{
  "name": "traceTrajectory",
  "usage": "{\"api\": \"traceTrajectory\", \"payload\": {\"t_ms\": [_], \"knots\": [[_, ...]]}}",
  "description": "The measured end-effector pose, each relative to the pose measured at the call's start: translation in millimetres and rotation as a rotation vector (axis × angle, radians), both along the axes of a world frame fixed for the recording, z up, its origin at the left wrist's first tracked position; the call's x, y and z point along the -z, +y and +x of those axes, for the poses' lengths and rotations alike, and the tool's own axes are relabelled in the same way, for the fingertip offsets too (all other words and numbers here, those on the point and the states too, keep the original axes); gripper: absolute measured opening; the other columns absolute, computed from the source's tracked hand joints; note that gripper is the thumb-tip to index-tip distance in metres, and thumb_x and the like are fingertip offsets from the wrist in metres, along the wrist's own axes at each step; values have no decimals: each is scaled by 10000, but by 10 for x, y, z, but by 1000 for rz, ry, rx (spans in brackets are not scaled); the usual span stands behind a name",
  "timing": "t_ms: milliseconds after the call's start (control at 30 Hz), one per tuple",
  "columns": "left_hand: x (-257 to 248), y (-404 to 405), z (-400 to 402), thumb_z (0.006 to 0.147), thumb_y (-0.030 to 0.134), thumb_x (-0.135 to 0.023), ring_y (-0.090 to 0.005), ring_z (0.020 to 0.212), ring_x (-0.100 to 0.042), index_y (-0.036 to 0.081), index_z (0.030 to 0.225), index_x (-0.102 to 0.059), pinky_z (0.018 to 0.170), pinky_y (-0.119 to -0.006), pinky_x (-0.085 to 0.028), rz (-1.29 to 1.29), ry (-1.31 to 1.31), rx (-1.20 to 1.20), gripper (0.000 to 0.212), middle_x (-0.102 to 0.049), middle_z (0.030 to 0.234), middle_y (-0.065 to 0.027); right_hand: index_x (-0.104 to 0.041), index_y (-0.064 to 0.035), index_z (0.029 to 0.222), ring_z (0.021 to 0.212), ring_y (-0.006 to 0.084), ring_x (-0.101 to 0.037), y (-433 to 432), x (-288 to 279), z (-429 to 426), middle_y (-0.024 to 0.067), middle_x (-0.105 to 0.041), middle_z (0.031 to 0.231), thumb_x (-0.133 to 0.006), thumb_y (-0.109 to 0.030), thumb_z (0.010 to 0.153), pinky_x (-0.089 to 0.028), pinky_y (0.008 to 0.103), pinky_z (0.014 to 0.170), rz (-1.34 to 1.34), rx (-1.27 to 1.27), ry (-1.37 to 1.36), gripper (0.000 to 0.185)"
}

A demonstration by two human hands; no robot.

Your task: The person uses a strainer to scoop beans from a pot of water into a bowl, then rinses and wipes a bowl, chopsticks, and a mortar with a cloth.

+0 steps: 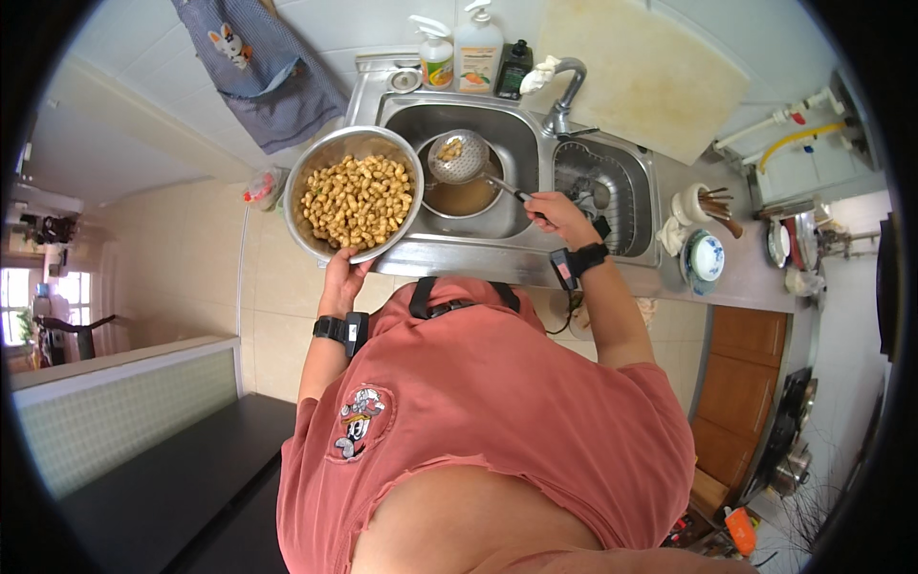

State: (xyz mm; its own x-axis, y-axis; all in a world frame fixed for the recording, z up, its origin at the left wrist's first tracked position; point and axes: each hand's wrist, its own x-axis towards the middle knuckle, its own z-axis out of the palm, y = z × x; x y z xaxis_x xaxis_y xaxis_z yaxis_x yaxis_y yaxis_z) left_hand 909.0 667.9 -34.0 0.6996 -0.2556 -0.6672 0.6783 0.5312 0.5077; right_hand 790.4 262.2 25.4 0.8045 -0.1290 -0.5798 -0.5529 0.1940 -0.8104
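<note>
My left hand (346, 276) grips the near rim of a large stainless steel bowl (295, 215), which stands at the left edge of the sink. Many unshelled peanuts (358, 201) fill much of it. My right hand (561, 217) is closed around the handle of a perforated metal skimmer (470, 166). The skimmer's round head holds a few peanuts (450, 149) over a metal pot (432, 197) in the left basin. Brownish water (459, 199) lies in the pot, partly hidden by the skimmer.
A faucet (566, 97) rises behind the double sink (531, 143), with a wire rack (631, 204) in the right basin. Pump bottles (478, 54) and a dark bottle (514, 69) line the back. Stacked bowls (706, 258) and a utensil holder (690, 204) stand at right.
</note>
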Motion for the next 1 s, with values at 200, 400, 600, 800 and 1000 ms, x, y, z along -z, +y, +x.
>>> {"api": "traceTrajectory", "payload": {"t_ms": [200, 400, 600, 800, 1000], "knots": [[24, -11, 13, 831, 7, -407, -320, 986, -543, -96, 1092, -412, 770, -391, -551, 12, -11, 24, 280, -489, 1106, -203, -579, -31, 865, 437, 31, -401, 92, -688, -140, -24, -502, 620, -586, -137, 793, -272, 179, 360, -90, -47, -101, 129], [-89, 2, -15, 834, 7, -401, -308, 967, -549, -103, 1110, -399, 759, -379, -553, 39, -32, 30, 297, -483, 1106, -196, -549, -32, 1149, 468, 37, -413, 454, -1135, -71, -18, -513, 648, -576, -95, 789, -326, 203, 406, -321, -106, -255, 367], [-126, -7, -18, 834, 6, -399, -310, 974, -546, -105, 1109, -400, 762, -377, -552, 21, -26, 40, 297, -481, 1109, -198, -522, -114, 1187, 616, 260, -556, 868, -768, 263, 92, -578, 739, -573, -91, 741, -451, 364, 573, -1127, -386, -864, 450], [85, -34, 3, 816, -7, -444, -298, 880, -578, -98, 1020, -451, 717, -367, -561, -44, -30, -45, 224, -522, 1011, -185, -415, -147, 1280, 736, 321, -552, 1164, -388, 285, 145, -497, 824, -555, -112, 759, -462, 403, 632, -1287, -652, -617, 540], [69, -57, 45, 815, -9, -427, -328, 920, -563, -109, 1023, -448, 748, -399, -552, -72, -16, -128, 233, -508, 1056, -203, -420, -130, 1293, 772, 297, -564, 1191, -169, 350, 153, -549, 929, -596, -233, 810, -457, 336, 725, -810, -638, -648, 524]]}}
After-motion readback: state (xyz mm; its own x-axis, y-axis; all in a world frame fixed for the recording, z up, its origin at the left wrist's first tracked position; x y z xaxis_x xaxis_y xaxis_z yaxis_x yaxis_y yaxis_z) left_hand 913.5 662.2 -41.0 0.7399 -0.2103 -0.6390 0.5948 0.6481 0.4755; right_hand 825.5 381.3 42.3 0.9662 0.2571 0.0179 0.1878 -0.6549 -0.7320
